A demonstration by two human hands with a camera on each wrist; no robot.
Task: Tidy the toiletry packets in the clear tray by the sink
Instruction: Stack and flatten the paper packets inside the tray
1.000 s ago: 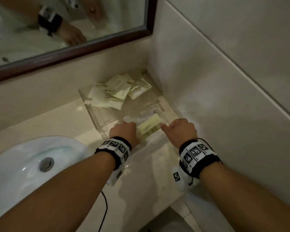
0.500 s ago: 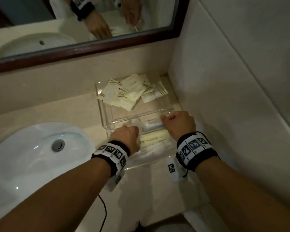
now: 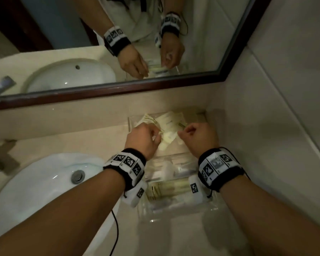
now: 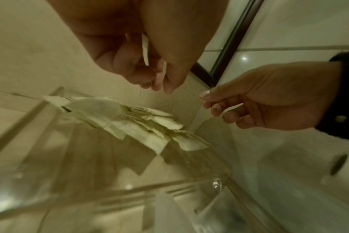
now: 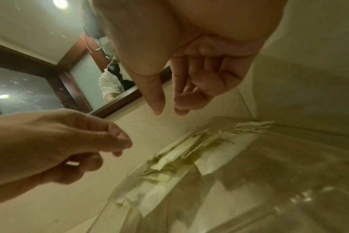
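I am holding my left hand and right hand loosely curled, gripping nothing, above the packets at the clear tray's 12 o'clock end.

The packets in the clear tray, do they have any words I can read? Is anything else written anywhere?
Packets: dark printed lines, too blurred to read.
Packets in the clear tray's near part: print too blurred to read.
Wristbands: black-and-white square code marks only, no words.
No text can be read.
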